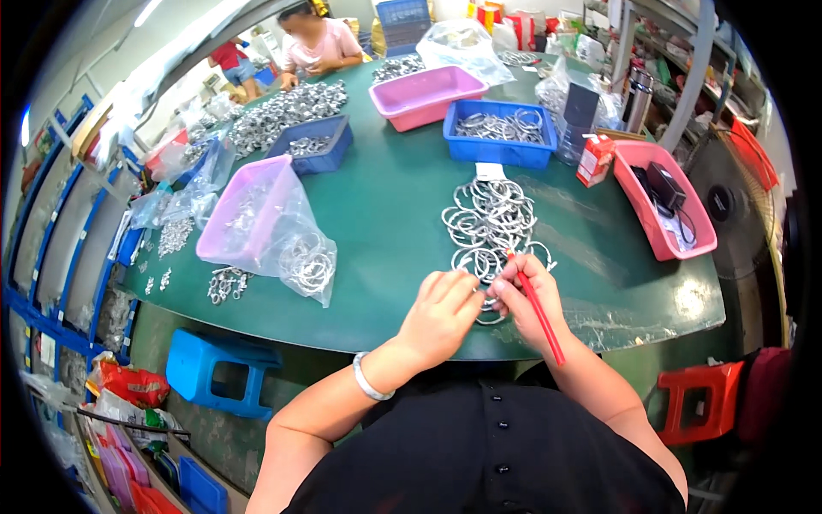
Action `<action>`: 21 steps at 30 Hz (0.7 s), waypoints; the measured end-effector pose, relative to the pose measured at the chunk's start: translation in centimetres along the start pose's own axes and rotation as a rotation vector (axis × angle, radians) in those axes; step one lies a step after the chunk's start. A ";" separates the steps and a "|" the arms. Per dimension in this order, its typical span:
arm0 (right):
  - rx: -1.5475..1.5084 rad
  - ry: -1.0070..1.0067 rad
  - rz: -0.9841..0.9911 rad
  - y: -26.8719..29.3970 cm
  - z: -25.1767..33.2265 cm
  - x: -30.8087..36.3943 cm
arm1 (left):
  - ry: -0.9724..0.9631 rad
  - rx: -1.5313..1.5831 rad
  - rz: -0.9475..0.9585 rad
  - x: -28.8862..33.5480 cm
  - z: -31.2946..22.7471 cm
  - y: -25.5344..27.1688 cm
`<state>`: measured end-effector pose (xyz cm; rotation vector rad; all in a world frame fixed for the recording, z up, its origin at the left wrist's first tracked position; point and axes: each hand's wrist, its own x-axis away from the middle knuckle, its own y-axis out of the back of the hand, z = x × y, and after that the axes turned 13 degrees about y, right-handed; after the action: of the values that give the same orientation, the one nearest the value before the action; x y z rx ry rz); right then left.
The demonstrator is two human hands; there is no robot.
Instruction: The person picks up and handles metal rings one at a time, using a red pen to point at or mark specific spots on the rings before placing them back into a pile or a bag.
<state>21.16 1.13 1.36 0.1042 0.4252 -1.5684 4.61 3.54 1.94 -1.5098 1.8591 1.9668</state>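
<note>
- Red rod [543,322], right of lower centre: clamped in the right hand [549,301]; a slack pinch could let it slip.
- Left hand [438,315], lower centre: fingers curled beside the right's (whether clamped on anything, cannot tell).
- Silvery rings [490,216], heaped at and just above the fingertips: overlapping, so tugging one might drag its neighbours.
- Green table [381,227], near edge below the hands: a dropped ring could roll off.

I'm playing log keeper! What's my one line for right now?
left hand: at metal rings | right hand: holding red stick | beyond rings: blue bin | surface: green table
</note>
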 end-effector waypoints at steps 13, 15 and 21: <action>-0.134 -0.007 0.039 1.0 1.7 -0.4 | 1.044 1.521 0.327 0.8 -0.1 1.8; -0.135 0.000 0.040 1.0 1.8 -0.3 | 1.059 1.531 0.322 0.5 -0.3 1.9; -0.137 -0.044 0.074 1.3 1.6 -0.4 | 1.146 1.499 0.323 0.4 -0.5 1.9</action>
<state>22.74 0.98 2.75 -0.0204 0.4876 -1.4618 3.57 2.40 3.20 -1.6137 2.7039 -0.8286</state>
